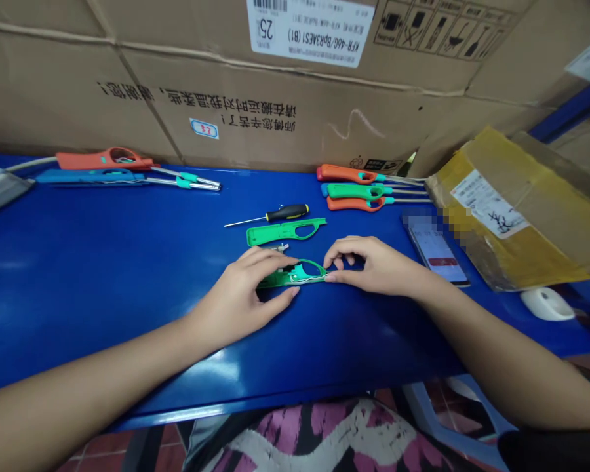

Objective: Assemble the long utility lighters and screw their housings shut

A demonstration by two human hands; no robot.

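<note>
An opened green lighter shell [295,274] with white wires inside lies on the blue table [103,275]. My left hand [246,295] presses on its left part, fingers bent over it. At its right end my right hand [373,265] pinches it with curled fingers. A second green shell half [285,231] lies just beyond, and a black-and-yellow screwdriver [275,215] behind that. A small metal part [280,248] sits between the two halves.
Three long lighters, orange and green [358,190], lie at the back right; an orange and a blue one [108,167] at the back left. A phone [435,249], a yellow-taped parcel [516,210] and a white mouse [545,303] are at right. Cardboard boxes [275,78] wall the back.
</note>
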